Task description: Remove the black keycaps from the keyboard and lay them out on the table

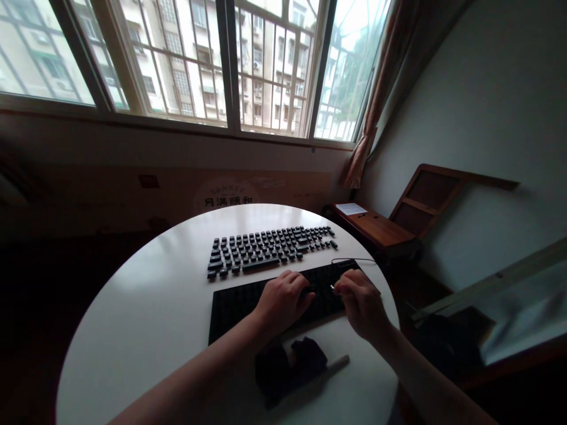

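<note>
A black keyboard base (234, 301) lies on the white round table, with my hands over its right half. My left hand (283, 298) is closed, with what looks like a black keycap (309, 289) between thumb and fingers. To its right, my right hand (361, 301) pinches a small tool with a shiny metal tip (332, 287); the rest of it is hidden by the fingers. Behind the base, loose black keycaps (261, 245) stand in rows in a keyboard layout. The shade makes the base's surface hard to read.
A dark cloth-like item (283, 372) and a pale stick-shaped thing (339, 363) lie near the table's (133, 330) front. A thin cable (354, 259) runs off the keyboard's far right. A wooden chair (385, 227) with a paper sheet (351, 209) stands beyond the table.
</note>
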The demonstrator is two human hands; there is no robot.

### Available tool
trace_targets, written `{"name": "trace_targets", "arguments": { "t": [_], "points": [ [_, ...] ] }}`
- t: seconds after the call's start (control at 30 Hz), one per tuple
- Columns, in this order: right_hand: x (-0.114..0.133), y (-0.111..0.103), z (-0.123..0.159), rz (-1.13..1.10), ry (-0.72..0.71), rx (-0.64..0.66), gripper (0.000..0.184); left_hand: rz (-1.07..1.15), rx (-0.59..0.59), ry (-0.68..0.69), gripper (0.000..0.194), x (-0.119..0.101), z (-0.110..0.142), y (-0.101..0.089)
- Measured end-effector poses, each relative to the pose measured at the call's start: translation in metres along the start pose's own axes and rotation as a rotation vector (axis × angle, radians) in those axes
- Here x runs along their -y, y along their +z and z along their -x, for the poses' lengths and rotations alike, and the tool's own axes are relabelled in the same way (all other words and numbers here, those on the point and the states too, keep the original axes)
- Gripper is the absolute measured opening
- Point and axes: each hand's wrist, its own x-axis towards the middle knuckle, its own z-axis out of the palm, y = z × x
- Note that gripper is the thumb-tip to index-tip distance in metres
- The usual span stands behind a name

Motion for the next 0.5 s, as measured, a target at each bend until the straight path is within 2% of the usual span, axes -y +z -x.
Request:
{"name": "trace_targets", "arguments": {
  "t": [0.1, 0.27, 0.5],
  "points": [
    [-0.002, -0.004, -0.012, 0.021, -0.086, 0.048, 0.024, 0.015, -0.009, -0.011, 0.012, 0.002, 0.0, 0.0],
    [-0.003, -0.002, -0.023, -0.003, -0.171, 0.303, 0.025, 0.065, -0.037, 0.007, 0.014, 0.002, 0.001, 0.003],
    [-0.007, 0.004, -0.031, -0.05, -0.19, 0.37, 0.021, 0.107, -0.039, -0.032, 0.016, 0.006, 0.004, 0.007]
  ]
}}
